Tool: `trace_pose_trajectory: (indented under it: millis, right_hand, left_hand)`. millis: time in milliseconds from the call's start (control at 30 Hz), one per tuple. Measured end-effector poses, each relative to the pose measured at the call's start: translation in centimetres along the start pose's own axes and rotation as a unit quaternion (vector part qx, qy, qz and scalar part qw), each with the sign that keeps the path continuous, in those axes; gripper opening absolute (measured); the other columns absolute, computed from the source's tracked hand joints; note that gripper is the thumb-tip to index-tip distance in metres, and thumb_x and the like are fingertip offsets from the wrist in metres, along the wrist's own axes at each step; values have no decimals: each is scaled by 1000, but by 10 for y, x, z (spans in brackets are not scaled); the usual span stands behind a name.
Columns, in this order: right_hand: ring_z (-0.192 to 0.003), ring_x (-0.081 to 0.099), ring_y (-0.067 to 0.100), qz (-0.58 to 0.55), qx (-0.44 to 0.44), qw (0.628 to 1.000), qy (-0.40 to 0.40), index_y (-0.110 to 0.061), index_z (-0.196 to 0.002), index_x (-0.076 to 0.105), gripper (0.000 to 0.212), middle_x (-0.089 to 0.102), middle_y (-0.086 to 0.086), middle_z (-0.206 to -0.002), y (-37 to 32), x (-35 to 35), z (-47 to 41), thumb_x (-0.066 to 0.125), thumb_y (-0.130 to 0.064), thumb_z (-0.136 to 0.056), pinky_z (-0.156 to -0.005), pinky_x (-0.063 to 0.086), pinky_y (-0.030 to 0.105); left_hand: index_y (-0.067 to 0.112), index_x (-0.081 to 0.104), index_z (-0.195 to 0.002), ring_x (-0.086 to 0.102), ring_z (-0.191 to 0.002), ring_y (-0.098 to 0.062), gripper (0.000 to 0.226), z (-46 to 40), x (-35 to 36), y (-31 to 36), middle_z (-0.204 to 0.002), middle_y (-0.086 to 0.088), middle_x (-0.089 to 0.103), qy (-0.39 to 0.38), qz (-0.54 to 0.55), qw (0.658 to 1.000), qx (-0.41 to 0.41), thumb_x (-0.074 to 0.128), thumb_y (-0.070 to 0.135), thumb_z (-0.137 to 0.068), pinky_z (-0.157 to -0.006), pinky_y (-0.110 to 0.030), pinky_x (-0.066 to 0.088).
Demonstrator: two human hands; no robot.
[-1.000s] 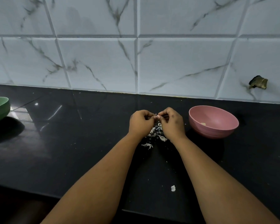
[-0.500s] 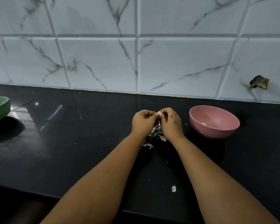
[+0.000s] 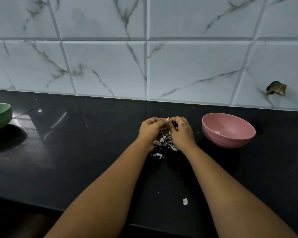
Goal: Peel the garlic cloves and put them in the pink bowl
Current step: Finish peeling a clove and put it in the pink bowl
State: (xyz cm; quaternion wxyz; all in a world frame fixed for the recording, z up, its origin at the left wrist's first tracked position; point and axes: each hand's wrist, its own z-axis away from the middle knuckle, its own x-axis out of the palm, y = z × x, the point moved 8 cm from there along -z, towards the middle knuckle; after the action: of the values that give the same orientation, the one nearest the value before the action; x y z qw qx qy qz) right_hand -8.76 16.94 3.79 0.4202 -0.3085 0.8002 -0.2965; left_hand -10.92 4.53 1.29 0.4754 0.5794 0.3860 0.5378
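Above the glossy black stone worktop (image 3: 76, 152), the left hand (image 3: 151, 128) and right hand (image 3: 181, 133) meet, each grip curled and pinching a small pale garlic clove (image 3: 167, 119), seemingly part-peeled. White papery skins (image 3: 163, 141) lie beneath them. The round pink bowl (image 3: 228, 140) sits right, one pale piece inside.

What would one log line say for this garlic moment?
both hands pinch garlic clove | peels below | pink bowl: one clove inside

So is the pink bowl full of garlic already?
No, the pink bowl holds just one small pale piece, with the rest of its inside bare.
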Motion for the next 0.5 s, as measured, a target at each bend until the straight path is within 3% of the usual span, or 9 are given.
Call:
trace_pose_trajectory:
  millis: [167, 333, 500]
  right_hand:
    - [-90, 48, 11, -2, -13, 1000, 22, -7, -100, 64, 10, 54, 7, -105, -4, -5, 0, 57, -12, -95, -67, 30, 9]
    - [-89, 48, 12, -4, -9, 1000, 15, -9, -99, 64, 9, 51, 1, -102, -6, -3, 1, 57, -15, -95, -68, 28, 12]
    - [-88, 53, 11, -34, 4, 999, -7, -18, -92, 60, 4, 58, 1, -101, -9, 0, 2, 58, -18, -94, -71, 35, 18]
  left_hand:
    - [7, 70, -87, 57, -63, -7, 6, -4, -2, 4, -76, -3, 67, -6, 24, 1000, 13, 74, 4, -83, -61, -19, 47]
    - [6, 69, -94, 57, -60, -5, 8, -6, -5, 0, -81, -5, 68, 9, 99, 995, -6, 70, 4, -87, -63, -19, 46]
    - [6, 69, -93, 63, -74, -11, 7, -7, -5, 1, -81, -4, 71, 17, 128, 992, 4, 63, 2, -92, -71, -20, 51]
